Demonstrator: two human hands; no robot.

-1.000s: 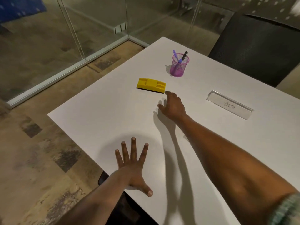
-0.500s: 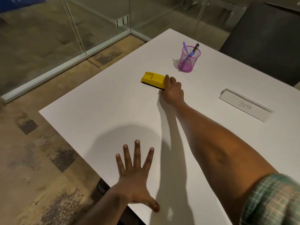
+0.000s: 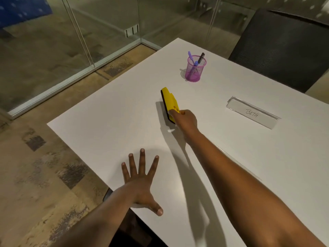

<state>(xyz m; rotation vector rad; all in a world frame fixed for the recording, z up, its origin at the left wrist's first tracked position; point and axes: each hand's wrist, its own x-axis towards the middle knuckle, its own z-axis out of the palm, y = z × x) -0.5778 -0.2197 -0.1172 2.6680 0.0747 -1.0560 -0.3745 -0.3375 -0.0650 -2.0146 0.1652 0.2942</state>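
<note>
1. White surface (image 3: 106,122) fills the middle and right of the frame, in a room walled with glass panels (image 3: 74,32) at the upper left.
2. Right hand (image 3: 186,121), centre of the frame: fingers and thumb are curled round the near end of the yellow eraser (image 3: 169,99).
3. Left hand (image 3: 140,182), lower centre: fingers are straight and spread, palm flat on the surface, holding nothing.
4. Yellow eraser, just above the right hand in the frame: it is tilted on edge with its dark felt facing left and its far end raised over its own shadow. The hand hides whether the near end touches the surface.
5. Progress, as judged: the grasp is made and the lift appears under way. Carrying the eraser off or putting it to use remains.
6. Beyond: a purple mesh pen cup (image 3: 195,70) with pens, upper centre; a clear nameplate (image 3: 252,112) marked "BETA", right; a dark chair (image 3: 284,47), upper right.
</note>
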